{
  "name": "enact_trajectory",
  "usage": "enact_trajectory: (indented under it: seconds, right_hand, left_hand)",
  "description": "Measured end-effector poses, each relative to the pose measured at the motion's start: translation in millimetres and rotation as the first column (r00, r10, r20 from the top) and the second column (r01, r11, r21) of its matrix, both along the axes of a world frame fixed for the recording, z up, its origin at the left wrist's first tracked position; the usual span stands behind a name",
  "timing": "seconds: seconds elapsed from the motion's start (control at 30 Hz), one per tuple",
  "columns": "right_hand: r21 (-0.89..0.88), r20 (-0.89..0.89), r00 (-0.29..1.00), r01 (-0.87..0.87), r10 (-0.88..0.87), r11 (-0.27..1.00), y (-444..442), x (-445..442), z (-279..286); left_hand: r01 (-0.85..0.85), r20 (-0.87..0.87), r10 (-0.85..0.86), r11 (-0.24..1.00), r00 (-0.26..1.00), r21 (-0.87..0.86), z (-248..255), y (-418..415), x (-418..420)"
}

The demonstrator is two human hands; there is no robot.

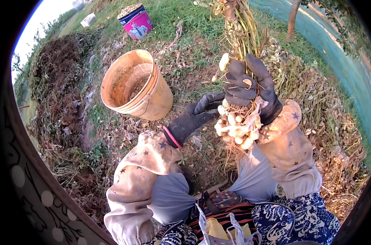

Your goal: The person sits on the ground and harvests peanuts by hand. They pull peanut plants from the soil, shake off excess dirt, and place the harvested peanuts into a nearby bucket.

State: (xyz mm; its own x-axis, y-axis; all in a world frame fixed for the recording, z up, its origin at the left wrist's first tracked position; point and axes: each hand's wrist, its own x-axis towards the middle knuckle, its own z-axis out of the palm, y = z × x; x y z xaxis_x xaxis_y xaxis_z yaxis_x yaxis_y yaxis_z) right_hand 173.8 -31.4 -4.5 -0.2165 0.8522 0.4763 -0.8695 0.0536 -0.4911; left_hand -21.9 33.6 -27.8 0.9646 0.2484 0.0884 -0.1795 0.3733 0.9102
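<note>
My right hand (pixel 266 92), in a dark work glove, is closed around a bunch of pulled peanut plants (pixel 242 33). Its stems and wilted leaves rise above the fist. Below the fist hangs a cluster of pale peanut pods (pixel 237 122) with thin roots. One pod (pixel 224 62) sticks out left of the stems. My left hand (pixel 194 116), gloved alike with a pink cuff edge, reaches towards the cluster from the left. Its fingers are apart; whether the tips touch the pods is unclear.
An upright, dirt-stained yellowish bucket (pixel 161 101) stands left of my hands, with some material at its bottom. Further off, a pink and blue bucket (pixel 141 26) is heaped with peanuts. Dry plants (pixel 320 107) are piled on the right, beside green netting (pixel 335 58) and a tree trunk (pixel 293 18).
</note>
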Motion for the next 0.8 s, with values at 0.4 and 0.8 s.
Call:
enact_trajectory:
  seconds: [0.4, 0.8]
  right_hand:
    - [-0.628, 0.133, 0.951, 0.298, -0.278, 0.719, -20, -53, 65]
    - [-0.232, 0.247, 0.969, 0.088, -0.029, 0.969, -28, -43, -4]
  left_hand:
    - [-0.429, 0.165, 0.420, 0.903, 0.893, 0.025, 39, 12, 9]
    - [-0.703, 0.470, 0.678, 0.098, 0.565, 0.704, 40, 14, 8]
